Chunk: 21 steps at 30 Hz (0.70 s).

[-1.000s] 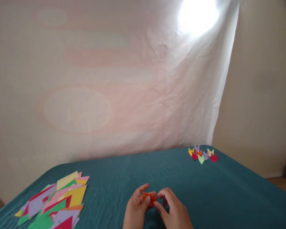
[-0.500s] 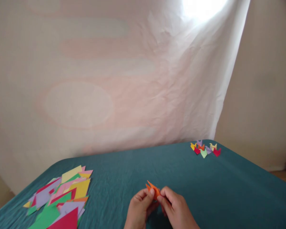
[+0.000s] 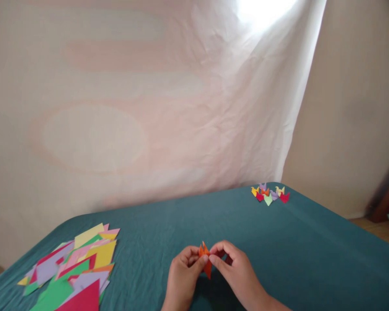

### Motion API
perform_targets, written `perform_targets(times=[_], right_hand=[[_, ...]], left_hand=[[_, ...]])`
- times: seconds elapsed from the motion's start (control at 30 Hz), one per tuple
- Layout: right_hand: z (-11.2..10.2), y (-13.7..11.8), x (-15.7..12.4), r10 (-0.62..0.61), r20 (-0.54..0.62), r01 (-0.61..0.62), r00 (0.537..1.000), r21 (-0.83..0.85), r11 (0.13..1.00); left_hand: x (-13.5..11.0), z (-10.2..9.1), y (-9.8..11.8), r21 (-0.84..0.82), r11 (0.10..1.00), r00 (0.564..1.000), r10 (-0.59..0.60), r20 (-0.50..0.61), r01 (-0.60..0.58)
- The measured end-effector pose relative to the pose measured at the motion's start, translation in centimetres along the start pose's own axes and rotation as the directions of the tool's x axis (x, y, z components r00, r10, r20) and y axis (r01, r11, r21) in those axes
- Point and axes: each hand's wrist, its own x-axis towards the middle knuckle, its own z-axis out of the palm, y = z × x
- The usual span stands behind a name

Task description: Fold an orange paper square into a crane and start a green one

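An orange folded paper piece [image 3: 208, 268] is held upright just above the table near its front, two narrow points sticking up and one pointing down. My left hand [image 3: 185, 272] pinches it from the left, thumb across its face. From the right, the thumb and forefinger of my right hand [image 3: 233, 265] close on its right edge near the upper points. Fingers hide part of the folds.
Loose sheets of coloured paper [image 3: 105, 255] lie in an overlapping pile on the left of the green-clothed table [image 3: 155, 233]. Several small folded paper birds [image 3: 268, 199] sit together at the far right corner. A pale cloth [image 3: 188, 129] hangs behind.
The orange paper has turned from a slant to more upright, with its lower point now showing. My right hand has shifted up to its edge. The camera view has swung slightly right.
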Motion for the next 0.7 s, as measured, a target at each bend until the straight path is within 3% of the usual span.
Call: perform_targets(times=[0.33, 0.57, 0.7], right_hand=[[-0.5, -1.1, -0.1, -0.055, 0.035, 0.055, 0.998, -0.010, 0.998], [-0.2, -0.5, 0.0, 0.053, 0.076, -0.061, 0.996, 0.114, 0.992], [0.1, 0.0, 0.0, 0.028, 0.004, -0.028, 1.000, 0.073, 0.997]], left_hand=[[0.0, -0.4, -0.3, 0.051, 0.998, 1.000, -0.031, 0.007, 0.030], [0.1, -0.5, -0.7, -0.070, 0.994, 0.997, -0.077, 0.024, 0.079], [0.0, -0.2, -0.7, -0.098, 0.992, 0.997, -0.076, 0.015, 0.078]])
